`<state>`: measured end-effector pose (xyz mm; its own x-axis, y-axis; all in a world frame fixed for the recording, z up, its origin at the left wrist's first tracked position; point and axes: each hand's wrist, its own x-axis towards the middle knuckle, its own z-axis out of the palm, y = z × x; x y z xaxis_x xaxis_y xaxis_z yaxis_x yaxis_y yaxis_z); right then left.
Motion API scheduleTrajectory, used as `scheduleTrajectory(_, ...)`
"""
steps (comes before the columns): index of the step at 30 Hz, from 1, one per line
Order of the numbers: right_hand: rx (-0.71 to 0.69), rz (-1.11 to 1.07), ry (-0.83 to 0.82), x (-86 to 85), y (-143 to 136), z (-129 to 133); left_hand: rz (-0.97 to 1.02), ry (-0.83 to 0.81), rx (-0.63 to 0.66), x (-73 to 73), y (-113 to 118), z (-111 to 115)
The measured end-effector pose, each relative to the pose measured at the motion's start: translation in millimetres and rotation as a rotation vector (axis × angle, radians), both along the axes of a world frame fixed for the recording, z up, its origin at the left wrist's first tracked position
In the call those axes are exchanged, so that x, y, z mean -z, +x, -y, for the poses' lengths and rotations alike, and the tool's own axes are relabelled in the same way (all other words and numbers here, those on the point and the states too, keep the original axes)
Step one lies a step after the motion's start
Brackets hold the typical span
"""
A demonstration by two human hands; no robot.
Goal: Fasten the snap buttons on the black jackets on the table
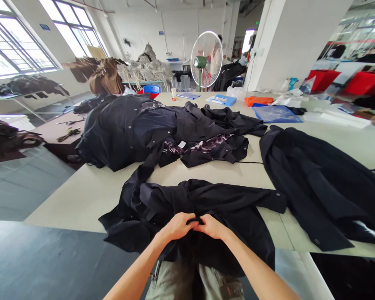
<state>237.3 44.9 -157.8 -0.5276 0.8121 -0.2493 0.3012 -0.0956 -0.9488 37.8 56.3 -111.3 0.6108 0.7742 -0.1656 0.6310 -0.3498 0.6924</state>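
Right, straight to the black garment [234, 206], spread and rumpled along the near edge of the pale surface [65, 204], partly hanging over toward the wearer's trousers [171, 281]. Soft by the look of it: limp, loosely creased, drooping wherever unsupported. Probably moderate in weight, judging by the amount of cloth; hardly fragile, perhaps a touch slippery given the smooth finish.

And in close, between the fingers of left hand [178, 226] and right hand [213, 227], a small dark fold or loop, pinched from both sides, almost knuckle to knuckle. Exactly which part of the garment, impossible to tell. Good for fine work on one spot, likely poor for lifting the whole weight. For that, better to go wide: two well-separated edges, plenty of cloth bunched in each palm.

Out to the right, a sleeve [253, 196], stretched nearly straight, with a round snap [278, 194] near its end. Probably firmer there, handy as a stop against slipping.

Further out, behind, a dark heap of garments [112, 129] with patterned lining [209, 144] on show; to the right, close to that sleeve's end, another dark garment [318, 187]. Deeper yet, a blue folder [278, 113], then a standing fan [206, 60].
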Motion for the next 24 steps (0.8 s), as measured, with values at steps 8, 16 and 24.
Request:
scheduleTrajectory(8, -0.003, -0.097, -0.037, -6.5, -0.6, 2.2, 0.009, 0.034, 0.045, -0.4, 0.2, 1.3)
scheduleTrajectory(16, 0.02, -0.071, -0.081, -6.9, -1.6, 3.5, 0.066, -0.147, 0.002, 5.4, -1.1, -0.7)
scheduleTrajectory(24, -0.033, -0.114, -0.05, 0.8, -2.1, 5.9, 0.031, -0.052, 0.032, 3.2, 1.0, 1.0)
